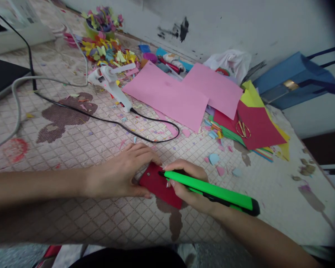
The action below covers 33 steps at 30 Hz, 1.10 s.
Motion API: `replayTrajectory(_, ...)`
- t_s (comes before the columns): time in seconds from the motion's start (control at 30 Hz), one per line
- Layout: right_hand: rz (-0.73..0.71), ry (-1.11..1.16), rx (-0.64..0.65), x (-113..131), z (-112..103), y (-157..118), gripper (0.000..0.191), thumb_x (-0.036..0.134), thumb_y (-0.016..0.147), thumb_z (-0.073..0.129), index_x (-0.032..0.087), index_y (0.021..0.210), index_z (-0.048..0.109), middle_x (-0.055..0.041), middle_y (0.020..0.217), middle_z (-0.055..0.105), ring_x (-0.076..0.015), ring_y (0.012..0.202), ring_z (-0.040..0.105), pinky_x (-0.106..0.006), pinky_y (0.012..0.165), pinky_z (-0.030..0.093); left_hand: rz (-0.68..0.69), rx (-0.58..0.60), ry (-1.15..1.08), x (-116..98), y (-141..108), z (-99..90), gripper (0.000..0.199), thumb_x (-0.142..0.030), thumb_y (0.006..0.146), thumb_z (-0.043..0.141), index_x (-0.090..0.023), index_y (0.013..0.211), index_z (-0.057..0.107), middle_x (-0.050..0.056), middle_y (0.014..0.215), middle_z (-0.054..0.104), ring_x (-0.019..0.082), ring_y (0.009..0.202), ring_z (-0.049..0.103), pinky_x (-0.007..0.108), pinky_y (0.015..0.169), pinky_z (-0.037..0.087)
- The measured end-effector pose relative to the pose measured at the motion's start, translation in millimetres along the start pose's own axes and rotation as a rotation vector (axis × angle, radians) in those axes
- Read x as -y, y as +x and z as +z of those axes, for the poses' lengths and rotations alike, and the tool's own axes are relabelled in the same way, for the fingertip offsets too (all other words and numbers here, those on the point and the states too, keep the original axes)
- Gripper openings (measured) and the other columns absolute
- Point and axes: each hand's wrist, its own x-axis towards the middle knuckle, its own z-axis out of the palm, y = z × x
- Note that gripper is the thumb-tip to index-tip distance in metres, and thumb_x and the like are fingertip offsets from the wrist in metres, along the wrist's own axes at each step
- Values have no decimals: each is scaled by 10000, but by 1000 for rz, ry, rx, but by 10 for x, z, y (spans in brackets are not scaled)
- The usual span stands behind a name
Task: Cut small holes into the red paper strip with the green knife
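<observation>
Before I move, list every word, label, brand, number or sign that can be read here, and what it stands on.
No text can be read.
White glue gun: small dark marking, too small to read.
White plastic bag: a patch of coloured print, too blurred to make out.
Green tool in the right hand: no lettering that I can make out.

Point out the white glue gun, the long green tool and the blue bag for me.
Glue gun (120, 96): head view, on its white handle.
Green tool (212, 189): head view, on the middle of its green body.
Blue bag (289, 72): head view, on its side.
</observation>
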Motion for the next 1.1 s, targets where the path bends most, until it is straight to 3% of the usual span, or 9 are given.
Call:
replayTrajectory(0.17, -2, -2, 17, 29, -5, 9, 239, 80, 773, 580, 197, 945, 697, -9, 775, 714, -136, 649, 668, -257, 596, 530, 10, 4, -5, 10, -3, -11, 316, -163, 837, 636, -236, 1132, 546, 41, 1117, 599, 238, 1095, 522, 406, 960, 417)
replayTrajectory(0.37, -59, 1, 48, 17, -11, 17, 275, 69, 761, 557, 206, 961, 687, -12, 800, 719, -139, 679, 675, -257, 613, 539, 7, -17, -47, 8, 20, -11, 292, -122, 797, 678, -210, 1060, 587, 34, 1083, 618, 221, 1078, 539, 371, 942, 444)
replayTrajectory(0.53, -62, -8, 65, -1, -12, 16, 281, 56, 755, 564, 204, 961, 686, -17, 839, 727, -137, 710, 680, -256, 640, 544, 19, -11, -86, 11, 16, -16, 116, -106, 808, 692, -187, 833, 612, 35, 1129, 629, 215, 1115, 537, 366, 971, 433)
replayTrajectory(1.1, -112, -28, 102, -31, -23, 25, 288, 41, 762, 566, 182, 984, 681, -30, 871, 724, -135, 764, 684, -252, 691, 547, 47, -15, -92, 38, 9, -6, 112, -98, 811, 698, -179, 802, 621, 40, 1149, 616, 217, 1123, 535, 357, 966, 431)
